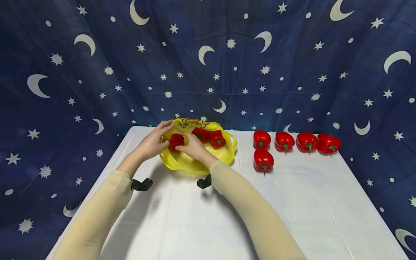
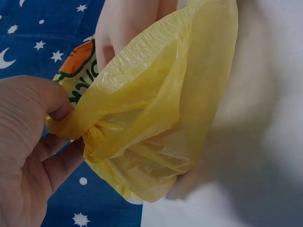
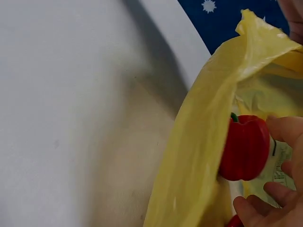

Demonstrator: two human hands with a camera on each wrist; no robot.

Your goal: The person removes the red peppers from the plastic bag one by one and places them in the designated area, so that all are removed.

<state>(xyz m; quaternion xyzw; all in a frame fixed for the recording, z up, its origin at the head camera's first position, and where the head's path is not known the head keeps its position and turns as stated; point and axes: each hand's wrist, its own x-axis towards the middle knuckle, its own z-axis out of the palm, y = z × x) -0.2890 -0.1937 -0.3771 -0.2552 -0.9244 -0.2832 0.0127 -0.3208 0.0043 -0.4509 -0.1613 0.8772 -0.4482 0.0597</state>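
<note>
Fingers (image 2: 60, 165) of the left hand (image 1: 151, 143) are pinching the rim of a yellow bag (image 1: 191, 167), bunching the thin plastic between them. Those of the right hand (image 1: 196, 147) are lying loose and parted inside the bag, right beside a red pepper (image 1: 176, 141); one tip is meeting or nearly meeting its skin, but none are curling round it.

Closest to the head camera, two cream sleeves (image 1: 260, 220) are running up over a white table (image 1: 302, 209), with a black wrist piece (image 1: 142, 184) jutting from the left cuff and another black piece (image 1: 204, 182) sitting beside the right one. Beyond them the bag is sitting on the table, its wide mouth gaping upward and its front edge sagging. Within it, the pepper by the hands is resting toward the left, a second pepper (image 1: 216, 139) is lying to the right, and a third pepper (image 1: 199, 134) is sitting farther back, near the printed wall.

Well to the right, a lone pepper (image 1: 263, 160) is standing in front of a row of four peppers (image 1: 306, 142). Behind everything, a dark blue cloth (image 1: 185, 68) is hanging, showing white moons and stars.
</note>
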